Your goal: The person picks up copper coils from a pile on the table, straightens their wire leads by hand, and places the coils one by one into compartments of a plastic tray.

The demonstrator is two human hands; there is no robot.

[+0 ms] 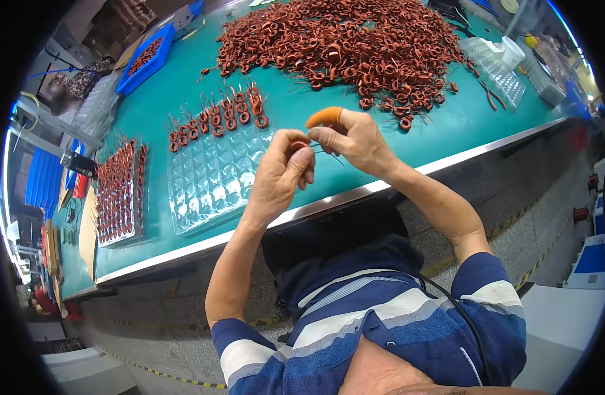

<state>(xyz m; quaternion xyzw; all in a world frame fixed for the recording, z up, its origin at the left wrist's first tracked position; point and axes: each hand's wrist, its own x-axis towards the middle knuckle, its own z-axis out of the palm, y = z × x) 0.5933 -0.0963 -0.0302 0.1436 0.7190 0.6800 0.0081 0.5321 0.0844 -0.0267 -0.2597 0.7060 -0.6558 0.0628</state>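
My left hand [281, 171] pinches a small copper-wound ring coil [301, 144] between thumb and fingers, above the table's front edge. Close beside it, my right hand [355, 140] has thumb and index finger pressed together at the coil's wire leads; an orange finger cot [325, 116] covers the index finger. Dark wire ends [334, 155] stick out below the fingertips. Left of the hands lies a clear plastic tray [213, 187] with round pockets, its far rows holding upright ring coils [217, 120] with their wires up.
A large heap of ring coils [342, 46] covers the back of the green table [159, 230]. A filled coil tray [121, 191] stands at left, a blue bin [144, 59] behind it. Pliers [492, 95], clear trays [497, 72] and a white cup [511, 52] are at right.
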